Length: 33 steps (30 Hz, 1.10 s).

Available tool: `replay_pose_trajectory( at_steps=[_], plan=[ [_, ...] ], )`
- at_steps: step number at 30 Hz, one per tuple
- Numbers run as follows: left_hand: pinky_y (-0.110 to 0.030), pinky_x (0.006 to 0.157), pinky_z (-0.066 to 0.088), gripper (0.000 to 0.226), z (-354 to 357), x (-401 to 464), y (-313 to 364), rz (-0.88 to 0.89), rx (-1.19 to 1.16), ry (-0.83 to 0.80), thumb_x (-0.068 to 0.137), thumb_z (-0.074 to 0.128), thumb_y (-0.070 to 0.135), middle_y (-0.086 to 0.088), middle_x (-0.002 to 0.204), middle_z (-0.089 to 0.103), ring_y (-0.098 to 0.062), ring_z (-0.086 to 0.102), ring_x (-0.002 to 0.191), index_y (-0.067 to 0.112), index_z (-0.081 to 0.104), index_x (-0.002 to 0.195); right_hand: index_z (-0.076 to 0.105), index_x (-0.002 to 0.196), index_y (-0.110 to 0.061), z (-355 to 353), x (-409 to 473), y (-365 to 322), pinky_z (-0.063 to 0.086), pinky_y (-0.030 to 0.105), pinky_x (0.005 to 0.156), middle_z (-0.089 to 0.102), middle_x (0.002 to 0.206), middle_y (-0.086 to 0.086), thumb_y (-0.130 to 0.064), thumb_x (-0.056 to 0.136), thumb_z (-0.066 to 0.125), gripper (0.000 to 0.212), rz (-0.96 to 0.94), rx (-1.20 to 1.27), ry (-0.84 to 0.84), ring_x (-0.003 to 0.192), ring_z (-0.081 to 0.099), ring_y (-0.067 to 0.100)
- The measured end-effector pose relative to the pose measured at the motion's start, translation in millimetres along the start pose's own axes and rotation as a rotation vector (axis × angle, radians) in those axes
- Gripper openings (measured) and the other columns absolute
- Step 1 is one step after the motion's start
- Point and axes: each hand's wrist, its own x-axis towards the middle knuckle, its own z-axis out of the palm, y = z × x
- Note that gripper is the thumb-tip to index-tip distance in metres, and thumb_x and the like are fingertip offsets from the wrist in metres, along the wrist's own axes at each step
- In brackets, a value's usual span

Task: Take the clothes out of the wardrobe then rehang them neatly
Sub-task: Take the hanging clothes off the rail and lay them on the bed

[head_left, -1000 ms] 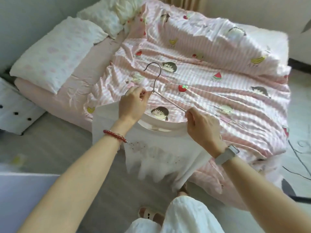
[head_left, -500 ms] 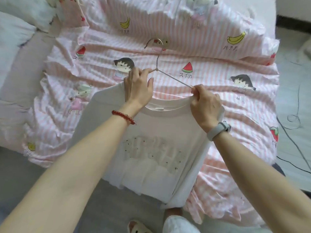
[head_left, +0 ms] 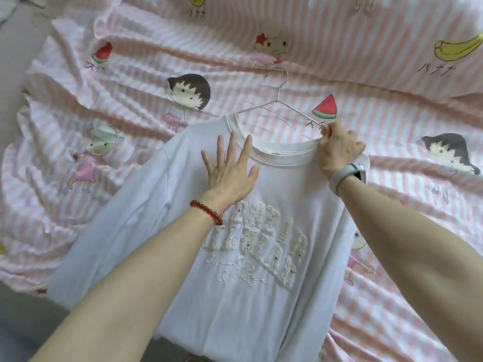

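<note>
A white T-shirt (head_left: 261,283) with raised lettering lies front-up on the bed. A thin wire hanger (head_left: 281,100) sits partly in its neck opening, hook pointing away from me. My left hand (head_left: 230,168) presses flat on the shirt just below the left side of the collar, fingers spread. My right hand (head_left: 337,147) pinches the right side of the collar together with the hanger's right arm.
A pink-striped quilt (head_left: 130,82) with cartoon and fruit prints covers the bed under the shirt, heavily wrinkled. The shirt's hem hangs over the bed's near edge. Grey floor (head_left: 15,335) shows at the lower left.
The shirt came down from mid-air onto the bed. My left hand let go of the hanger's neck and now lies flat on the shirt. My head moved closer.
</note>
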Motion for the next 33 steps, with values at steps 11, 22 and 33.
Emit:
replay_pose_trajectory(
  at_steps=[11, 22, 33],
  plan=[
    [-0.058, 0.109, -0.009, 0.062, 43.9, 19.8, -36.9, 0.044, 0.023, -0.102, 0.095, 0.025, 0.053, 0.004, 0.154, -0.019, -0.025, -0.023, 0.139, 0.036, -0.008, 0.145, 0.027, 0.143, -0.021, 52.3, -42.6, 4.6, 0.003, 0.058, 0.108, 0.019, 0.152, 0.01, -0.025, 0.091, 0.038, 0.053, -0.288, -0.244, -0.08, 0.141, 0.014, 0.026],
    [-0.05, 0.114, -0.002, 0.052, -25.6, -130.2, -111.4, -0.212, -0.11, 0.147, 0.097, 0.033, 0.029, -0.001, 0.156, 0.006, -0.018, -0.002, 0.143, 0.023, 0.017, 0.147, 0.019, 0.144, -0.02, -4.7, -179.7, -83.0, 0.002, 0.058, 0.11, 0.011, 0.155, 0.009, -0.03, 0.095, 0.033, 0.052, -0.518, -0.201, -0.322, 0.143, -0.001, 0.028],
    [-0.048, 0.106, 0.026, 0.047, -67.8, -450.8, -253.4, -0.625, -0.124, 0.51, 0.09, 0.05, 0.018, -0.009, 0.143, 0.041, -0.026, 0.034, 0.133, 0.013, 0.043, 0.136, 0.029, 0.141, -0.019, -40.4, -467.3, -218.2, 0.016, 0.042, 0.112, 0.033, 0.147, 0.0, -0.026, 0.096, 0.033, 0.046, -1.143, -0.066, -0.534, 0.138, 0.021, 0.02]
  ],
)
